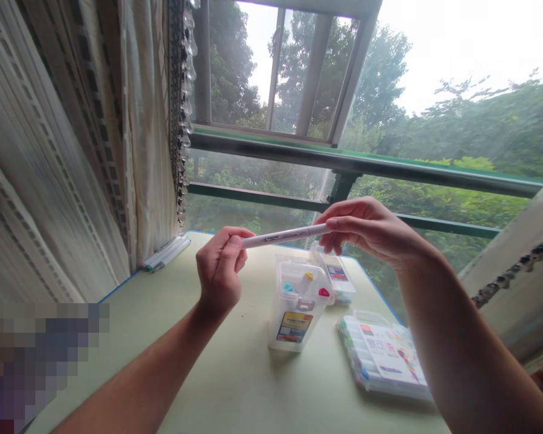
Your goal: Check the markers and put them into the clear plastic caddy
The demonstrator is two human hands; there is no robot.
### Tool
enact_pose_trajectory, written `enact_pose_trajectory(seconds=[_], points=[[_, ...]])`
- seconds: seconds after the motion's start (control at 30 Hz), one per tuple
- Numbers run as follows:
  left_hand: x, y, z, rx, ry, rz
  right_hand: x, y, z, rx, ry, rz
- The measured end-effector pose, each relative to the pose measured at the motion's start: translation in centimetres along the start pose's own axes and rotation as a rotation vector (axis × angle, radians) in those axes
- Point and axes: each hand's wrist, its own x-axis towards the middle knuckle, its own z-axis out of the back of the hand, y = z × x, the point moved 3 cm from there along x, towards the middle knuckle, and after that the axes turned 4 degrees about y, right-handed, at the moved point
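A white marker (284,235) is held level above the table, stretched between both hands. My left hand (222,265) is closed round its left end, thumb on top. At the other end, my right hand (366,232) pinches it between thumb and fingers. Below the marker stands a clear plastic box (276,301) with a yellow and blue label. Inside it are a yellow-capped marker (308,277), a blue-capped one (288,287) and a red-capped one (323,292). The tips of the held marker are hidden by my fingers.
Several markers (165,254) lie at the table's (217,374) back left edge, beside the curtain (149,150). A flat clear case (384,355) of markers lies at the right. Behind the box is a clear lid with a label (337,268). A window with a green rail (389,164) borders the table.
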Motion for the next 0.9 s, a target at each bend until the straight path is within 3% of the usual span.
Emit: enact_pose_trajectory(seconds=[0.3, 0.9], points=[[0.11, 0.12, -0.13, -0.112, 0.005, -0.031, 0.03, -0.13, 0.16, 0.041, 0.002, 0.026], [-0.01, 0.27, 0.19, -0.012, -0.025, -0.070, 0.18, -0.11, 0.29, 0.051, -0.051, 0.062]])
